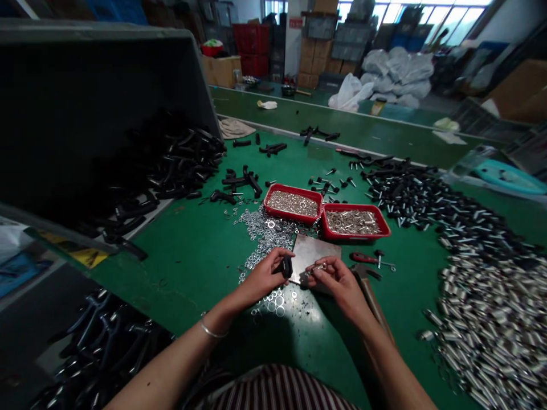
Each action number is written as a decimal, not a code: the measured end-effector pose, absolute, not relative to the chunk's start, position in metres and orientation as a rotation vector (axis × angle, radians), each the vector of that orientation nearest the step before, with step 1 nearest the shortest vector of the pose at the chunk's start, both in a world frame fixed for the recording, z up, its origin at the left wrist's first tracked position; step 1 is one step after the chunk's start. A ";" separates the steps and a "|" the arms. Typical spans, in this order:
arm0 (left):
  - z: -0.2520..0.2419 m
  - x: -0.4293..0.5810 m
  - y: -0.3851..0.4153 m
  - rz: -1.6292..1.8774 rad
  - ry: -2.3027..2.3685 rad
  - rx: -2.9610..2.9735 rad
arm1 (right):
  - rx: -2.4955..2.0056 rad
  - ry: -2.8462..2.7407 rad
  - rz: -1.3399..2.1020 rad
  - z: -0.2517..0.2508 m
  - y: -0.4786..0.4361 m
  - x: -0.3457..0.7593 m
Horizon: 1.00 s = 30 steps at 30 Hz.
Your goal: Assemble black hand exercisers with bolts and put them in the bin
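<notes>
My left hand (270,273) is closed around a black plastic part (286,266), probably a handle seen end-on. In my right hand (335,278), thumb and fingers pinch a small metal spring (319,267). Both hands are raised a little apart over a flat metal plate (314,247). A dark piece (304,279) shows at the plate near my right fingertips; its kind is unclear. Loose metal rings and washers (267,239) are scattered beside my left hand. Just behind the plate stand two red trays, one with tiny metal parts (294,202), the other with small pins (354,222).
A large grey bin (194,74) of black handles lies tipped at the left. Piles of black-headed bolts (410,193) and metal cylinders (491,319) cover the right side. A red-handled screwdriver (363,258), pliers (366,271) and a wooden-handled tool (378,313) lie beside my right arm.
</notes>
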<state>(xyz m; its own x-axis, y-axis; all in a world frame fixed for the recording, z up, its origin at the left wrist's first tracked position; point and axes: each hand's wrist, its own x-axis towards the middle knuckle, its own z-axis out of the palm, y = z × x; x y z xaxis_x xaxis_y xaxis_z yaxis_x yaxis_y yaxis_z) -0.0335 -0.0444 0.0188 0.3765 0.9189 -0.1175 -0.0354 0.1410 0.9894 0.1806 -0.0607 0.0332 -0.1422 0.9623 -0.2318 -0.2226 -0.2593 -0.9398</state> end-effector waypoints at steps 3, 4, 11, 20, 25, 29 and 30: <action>0.016 -0.025 -0.041 0.903 0.984 1.147 | -1.165 -0.941 1.517 0.031 -0.064 0.174; 0.015 -0.022 -0.041 0.929 1.008 1.121 | -1.170 -0.928 1.499 0.030 -0.064 0.172; 0.003 -0.010 -0.047 1.061 1.275 1.222 | -1.222 -0.922 1.367 0.031 -0.071 0.141; 0.004 0.008 -0.059 1.012 1.493 1.314 | -1.403 -1.106 1.096 0.018 -0.074 0.134; 0.029 -0.004 -0.076 0.581 1.009 1.421 | -1.203 -1.129 1.322 0.023 -0.069 0.152; 0.033 -0.010 -0.077 0.398 0.625 1.086 | -1.129 -1.140 1.473 0.022 -0.071 0.167; 0.031 -0.008 -0.077 0.379 0.609 1.020 | -1.123 -1.186 1.491 0.022 -0.073 0.171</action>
